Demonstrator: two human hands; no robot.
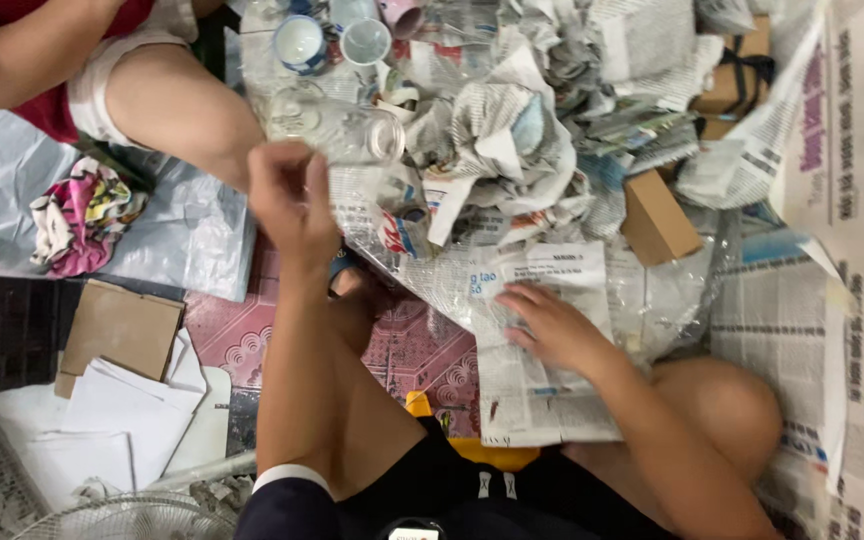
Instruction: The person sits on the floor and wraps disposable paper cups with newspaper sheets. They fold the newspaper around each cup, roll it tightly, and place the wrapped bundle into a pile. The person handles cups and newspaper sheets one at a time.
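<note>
**Glass jar among newspaper on a crowded floor**

Patterned pink floor tiles (252, 345) are nearly hidden under crumpled newspaper (512, 140), brown cardboard boxes (657, 215) and plastic film. Another person's bare knee (177, 100) is close by. The left hand (290, 200) is raised beside a clear glass jar (337, 128) lying on its side; the fingers are bent near its base, but I cannot tell if they really grip it. The right hand (552, 325) lies flat and open on a printed newspaper sheet (542, 350), pressing it down. I think the jar is smooth, slippery and breakable, so holding around its body seems safest.
</note>
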